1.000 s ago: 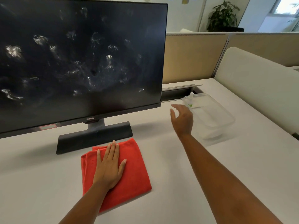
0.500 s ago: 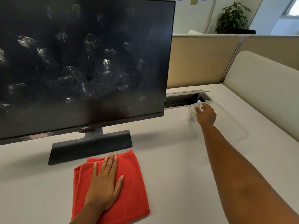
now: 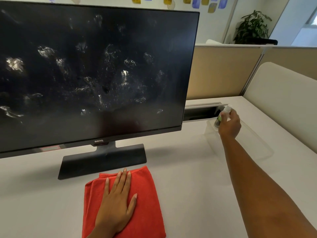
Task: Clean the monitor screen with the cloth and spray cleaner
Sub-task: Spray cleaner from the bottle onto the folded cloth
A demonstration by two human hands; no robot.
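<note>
Right hand (image 3: 229,125) has reached the clear tray (image 3: 260,152) right of the monitor (image 3: 96,74) and now grips the spray bottle (image 3: 221,115). Left hand (image 3: 118,203) lies flat, fingers straight, on the red cloth (image 3: 147,203) before the monitor's base.

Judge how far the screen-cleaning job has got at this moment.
Done: nothing on the monitor screen, which is covered in smudges. In hand: the right hand grips the spray bottle at the clear container; the left hand rests flat on the folded red cloth. Left: spraying and wiping.
</note>
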